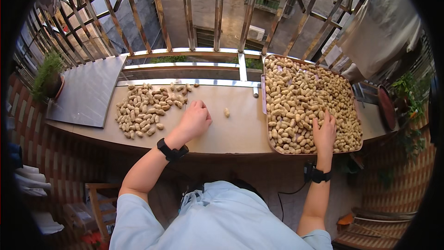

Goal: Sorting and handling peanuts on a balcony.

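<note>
A shallow pinkish tray on the right of the ledge is heaped with unshelled peanuts. My right hand rests over the peanuts near the tray's front, fingers apart and touching the heap; nothing shows held in it. Over the middle of the ledge is my left hand, its fingers curled down and the fingertips hidden, so I cannot see whether it holds a peanut. One single peanut lies between my left hand and the tray. To the left, a loose spread of peanuts covers part of the tan ledge.
A grey flat board lies left of the loose peanuts, with a potted plant beyond it. Metal railing bars rise behind the ledge. Cloth hangs at the right. A dark cable runs below my right wrist.
</note>
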The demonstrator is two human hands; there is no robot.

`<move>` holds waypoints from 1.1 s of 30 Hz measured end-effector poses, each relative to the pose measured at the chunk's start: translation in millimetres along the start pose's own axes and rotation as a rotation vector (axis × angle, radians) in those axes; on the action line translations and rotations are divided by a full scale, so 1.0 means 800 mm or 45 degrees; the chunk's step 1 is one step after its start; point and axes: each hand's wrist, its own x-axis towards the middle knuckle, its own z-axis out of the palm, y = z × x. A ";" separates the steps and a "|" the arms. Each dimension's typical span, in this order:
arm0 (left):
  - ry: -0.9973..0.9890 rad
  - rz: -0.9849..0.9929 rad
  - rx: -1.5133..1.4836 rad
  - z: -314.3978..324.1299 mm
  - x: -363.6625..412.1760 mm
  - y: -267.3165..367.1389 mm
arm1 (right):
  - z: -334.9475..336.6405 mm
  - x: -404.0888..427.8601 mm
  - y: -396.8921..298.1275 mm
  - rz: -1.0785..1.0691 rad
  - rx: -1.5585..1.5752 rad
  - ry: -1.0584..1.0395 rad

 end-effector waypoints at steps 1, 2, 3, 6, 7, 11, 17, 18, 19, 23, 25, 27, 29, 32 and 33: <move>0.053 0.044 0.012 -0.001 -0.002 -0.001 | -0.001 -0.005 -0.001 0.006 0.013 -0.032; 0.113 0.124 -0.004 -0.002 -0.002 -0.003 | -0.003 -0.011 -0.002 -0.013 0.047 0.046; 0.102 0.094 0.028 -0.005 -0.002 -0.007 | -0.005 -0.015 -0.004 -0.025 0.077 0.130; 0.343 -0.022 -0.139 -0.022 0.000 -0.027 | -0.017 -0.028 -0.004 -0.046 0.250 0.170; 0.338 -0.188 -0.212 -0.029 0.003 -0.037 | -0.020 -0.032 -0.004 -0.031 0.249 0.148; 0.414 -0.290 0.049 -0.038 0.010 -0.062 | -0.030 -0.045 -0.011 -0.049 0.348 0.194; 0.319 -0.236 0.408 -0.024 0.020 -0.069 | -0.040 -0.073 -0.013 -0.052 0.392 0.203; 0.319 -0.220 0.417 -0.023 0.021 -0.071 | -0.041 -0.082 -0.010 -0.052 0.427 0.218; 0.319 -0.198 0.398 -0.023 0.022 -0.073 | -0.042 -0.090 -0.006 -0.036 0.434 0.245; 0.246 -0.104 0.334 -0.023 0.026 -0.081 | -0.042 -0.142 0.012 0.024 0.432 0.362; 0.178 -0.128 0.501 -0.023 0.032 -0.081 | -0.045 -0.179 0.017 0.096 0.460 0.372; -0.064 -0.206 0.315 -0.025 0.046 -0.075 | -0.046 -0.220 0.021 0.223 0.424 0.343; -0.095 -0.125 0.195 -0.036 0.040 -0.065 | -0.048 -0.263 0.030 0.331 0.439 0.357; -0.147 -0.034 0.155 -0.059 0.013 -0.025 | -0.052 -0.328 0.051 0.506 0.403 0.369; -0.175 0.010 0.136 -0.066 0.001 -0.003 | -0.055 -0.348 0.059 0.520 0.388 0.395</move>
